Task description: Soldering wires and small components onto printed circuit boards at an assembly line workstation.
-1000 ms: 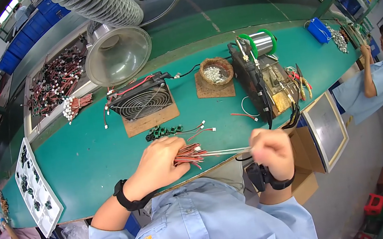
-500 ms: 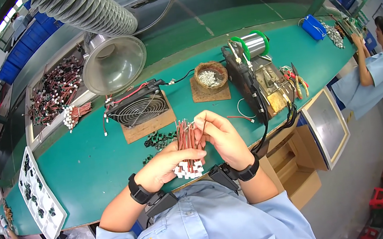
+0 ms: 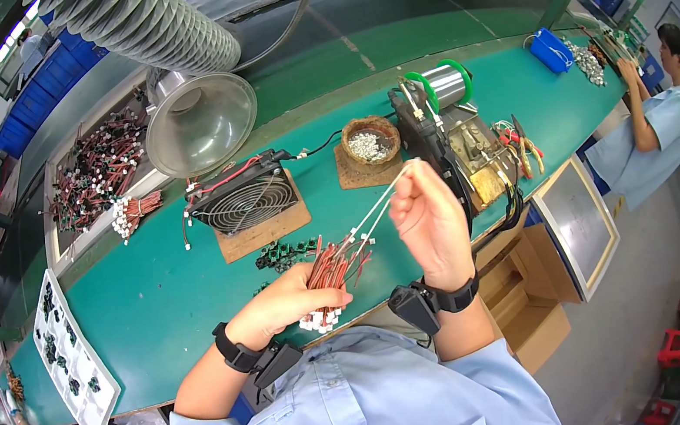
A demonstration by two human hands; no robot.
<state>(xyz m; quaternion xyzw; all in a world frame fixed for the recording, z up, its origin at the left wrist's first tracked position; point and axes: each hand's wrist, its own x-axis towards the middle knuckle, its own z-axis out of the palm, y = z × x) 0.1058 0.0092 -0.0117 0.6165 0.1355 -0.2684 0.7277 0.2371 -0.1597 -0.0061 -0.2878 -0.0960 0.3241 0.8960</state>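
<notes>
My left hand [image 3: 279, 303] is wrapped round a bundle of red and brown wires [image 3: 330, 265], low over the bench near its front edge. White connectors [image 3: 321, 318] stick out below the thumb, and the loose wire ends fan out above it. To the right and higher, my right hand [image 3: 428, 212] is raised with its fingertips pinched. From that pinch two pale thin strands [image 3: 380, 206] run taut down to the top of the bundle. Whether they are wires or a stretched band, I cannot tell.
Behind the hands stand a fan [image 3: 255, 200], a round pot [image 3: 371, 141] of metal bits and a soldering unit with a solder wire spool [image 3: 446, 86]. Small dark green parts [image 3: 285, 254] lie beside my left hand. A white tray [image 3: 88, 382] is at left; a co-worker [image 3: 665, 120] at right.
My right hand has moved up and right, away from the bundle, drawing the two pale strands out. My left hand with the wires has shifted slightly left and down, and the bundle's tips have spread.
</notes>
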